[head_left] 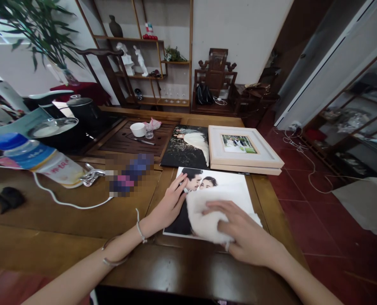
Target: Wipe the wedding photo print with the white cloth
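A large photo print of a couple (229,184) lies flat on the wooden table (80,220) in front of me. My left hand (171,203) rests on the print's left edge with fingers stretched flat. My right hand (239,231) presses a white cloth (204,214) onto the print's lower middle, fingers laid flat over it. Behind the print lie a darker photo print (186,146) and a white framed photo (242,148).
A wooden tea tray (124,142) with a white cup (138,129) sits further back. Black kettles (83,110), a plastic bottle (23,152) and a white cable (64,203) occupy the left. The table's right edge drops to a red tile floor (318,228).
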A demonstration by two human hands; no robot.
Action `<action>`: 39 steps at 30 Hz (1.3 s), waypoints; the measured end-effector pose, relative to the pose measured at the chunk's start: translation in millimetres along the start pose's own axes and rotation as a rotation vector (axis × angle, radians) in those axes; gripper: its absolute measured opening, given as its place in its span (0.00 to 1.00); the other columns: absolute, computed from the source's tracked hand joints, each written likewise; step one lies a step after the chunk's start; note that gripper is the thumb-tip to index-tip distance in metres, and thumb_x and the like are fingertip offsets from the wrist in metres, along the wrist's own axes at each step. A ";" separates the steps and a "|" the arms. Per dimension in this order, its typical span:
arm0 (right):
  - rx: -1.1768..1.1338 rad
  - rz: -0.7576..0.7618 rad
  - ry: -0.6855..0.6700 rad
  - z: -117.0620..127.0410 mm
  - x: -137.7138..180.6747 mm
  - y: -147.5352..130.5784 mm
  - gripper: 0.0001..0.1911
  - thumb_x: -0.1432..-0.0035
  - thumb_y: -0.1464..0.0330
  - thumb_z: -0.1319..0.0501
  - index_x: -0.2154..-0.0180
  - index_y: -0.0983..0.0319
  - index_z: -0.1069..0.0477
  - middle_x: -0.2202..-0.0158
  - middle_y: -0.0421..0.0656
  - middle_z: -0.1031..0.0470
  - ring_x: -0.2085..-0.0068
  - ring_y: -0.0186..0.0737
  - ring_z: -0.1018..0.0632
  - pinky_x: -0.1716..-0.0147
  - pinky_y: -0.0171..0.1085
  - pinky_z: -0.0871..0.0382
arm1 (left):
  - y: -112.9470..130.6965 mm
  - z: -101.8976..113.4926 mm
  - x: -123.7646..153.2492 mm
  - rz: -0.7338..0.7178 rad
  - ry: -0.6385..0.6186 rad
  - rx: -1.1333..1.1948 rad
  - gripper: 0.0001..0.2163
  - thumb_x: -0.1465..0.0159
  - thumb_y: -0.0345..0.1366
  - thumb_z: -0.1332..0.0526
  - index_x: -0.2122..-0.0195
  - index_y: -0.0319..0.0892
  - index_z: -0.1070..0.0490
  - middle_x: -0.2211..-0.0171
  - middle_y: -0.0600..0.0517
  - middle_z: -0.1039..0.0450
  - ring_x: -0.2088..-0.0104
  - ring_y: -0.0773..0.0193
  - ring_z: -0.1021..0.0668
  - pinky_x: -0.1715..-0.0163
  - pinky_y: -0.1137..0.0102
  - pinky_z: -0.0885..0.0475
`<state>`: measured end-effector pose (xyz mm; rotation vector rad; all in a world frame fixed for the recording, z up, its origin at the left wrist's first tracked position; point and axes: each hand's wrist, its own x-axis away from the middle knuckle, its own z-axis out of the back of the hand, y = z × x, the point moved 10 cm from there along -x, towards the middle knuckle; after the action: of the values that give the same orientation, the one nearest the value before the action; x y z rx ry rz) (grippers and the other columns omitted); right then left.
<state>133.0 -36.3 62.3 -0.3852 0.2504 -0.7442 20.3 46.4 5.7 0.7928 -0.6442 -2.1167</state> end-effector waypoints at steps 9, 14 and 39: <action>0.327 -0.289 0.149 28.0 8.7 62.6 0.10 0.54 0.78 0.47 0.69 0.64 0.30 0.52 0.57 0.31 0.51 0.56 0.30 0.56 0.49 0.33 | 1.1 0.8 -1.0 0.009 -0.002 -0.022 0.21 0.30 0.35 0.55 0.37 0.49 0.53 0.35 0.46 0.55 0.35 0.55 0.50 0.39 0.52 0.48; 0.169 -0.305 -0.086 16.2 37.1 24.9 0.12 0.58 0.80 0.48 0.74 0.60 0.33 0.63 0.46 0.27 0.62 0.45 0.25 0.65 0.38 0.32 | -0.7 -0.4 -0.6 0.032 -0.017 -0.026 0.21 0.31 0.35 0.55 0.37 0.47 0.53 0.35 0.46 0.55 0.35 0.56 0.50 0.38 0.53 0.49; 0.137 -0.017 -0.048 -12.7 3.3 13.6 0.13 0.60 0.80 0.45 0.70 0.63 0.30 0.37 0.45 0.47 0.35 0.53 0.57 0.40 0.60 0.68 | 0.7 -0.2 -1.3 0.025 -0.027 -0.032 0.20 0.30 0.35 0.56 0.37 0.47 0.53 0.35 0.46 0.55 0.35 0.56 0.51 0.38 0.53 0.50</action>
<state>139.1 -32.7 44.9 -0.2751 0.1499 -0.7631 21.5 47.1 6.5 0.7364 -0.6301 -2.1131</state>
